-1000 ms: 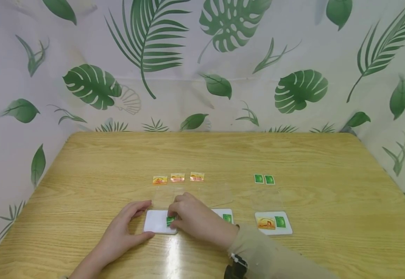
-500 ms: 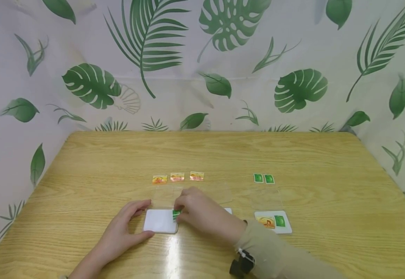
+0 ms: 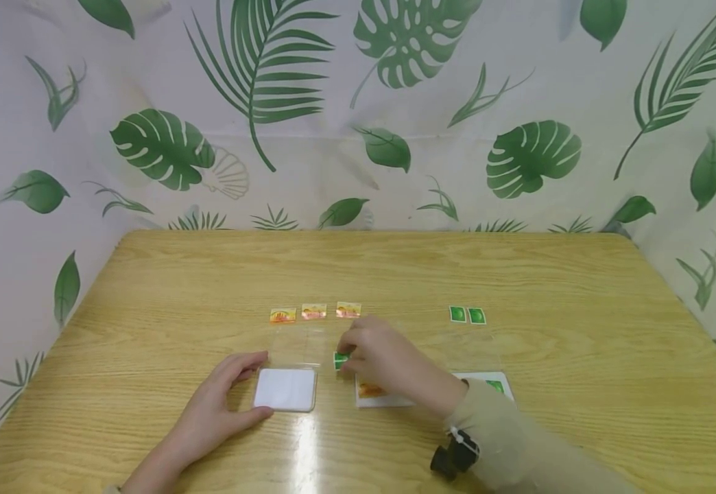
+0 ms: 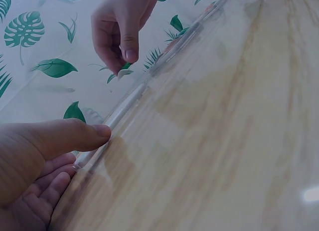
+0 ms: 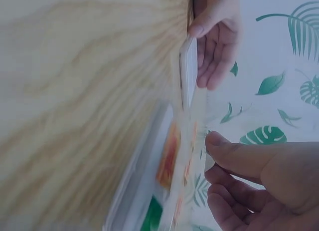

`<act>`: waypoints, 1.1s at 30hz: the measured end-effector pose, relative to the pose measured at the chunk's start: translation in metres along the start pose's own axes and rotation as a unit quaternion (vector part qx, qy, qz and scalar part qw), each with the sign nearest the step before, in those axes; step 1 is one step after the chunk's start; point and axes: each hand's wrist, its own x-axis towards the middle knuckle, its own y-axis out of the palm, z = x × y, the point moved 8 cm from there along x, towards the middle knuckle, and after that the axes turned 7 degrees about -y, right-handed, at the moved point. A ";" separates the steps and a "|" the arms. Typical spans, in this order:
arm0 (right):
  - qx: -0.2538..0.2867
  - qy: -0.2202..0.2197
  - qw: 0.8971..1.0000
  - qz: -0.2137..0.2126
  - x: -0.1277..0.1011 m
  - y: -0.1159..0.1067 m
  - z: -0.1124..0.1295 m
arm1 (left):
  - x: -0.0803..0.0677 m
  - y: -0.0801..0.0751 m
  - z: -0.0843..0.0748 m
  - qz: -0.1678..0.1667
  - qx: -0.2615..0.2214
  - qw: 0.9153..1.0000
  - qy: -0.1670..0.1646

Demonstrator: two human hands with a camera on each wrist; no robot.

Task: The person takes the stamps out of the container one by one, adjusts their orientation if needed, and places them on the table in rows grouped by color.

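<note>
My left hand [image 3: 216, 412] holds the left side of a blank white rectangular case [image 3: 285, 390], thumb at the near corner and fingers at the far corner. Right of that case, my right hand [image 3: 389, 360] pinches a small green picture piece [image 3: 339, 361] between thumb and fingertips, above the table. Below my right forearm and hand lies a second white case [image 3: 385, 402], partly covered, with an orange picture piece [image 3: 370, 390] on it. In the right wrist view, a green piece [image 5: 152, 215] also shows on this case.
A third white case [image 3: 478, 375], partly behind the right sleeve, bears a green piece [image 3: 495, 387]. Clear plastic rectangles [image 3: 296, 346] lie behind the cases. Farther back are three orange-yellow pieces [image 3: 314, 311] and two green pieces [image 3: 467, 315]. A leaf-patterned cloth [image 3: 308, 185] hangs behind the table.
My right hand has lifted the green piece off the blank case's right end and carried it right and away from me. The left hand has stayed in place.
</note>
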 end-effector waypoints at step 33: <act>0.003 0.161 0.987 -0.007 -0.056 -0.053 -0.098 | 0.000 -0.001 -0.001 0.011 -0.005 1.000 -0.009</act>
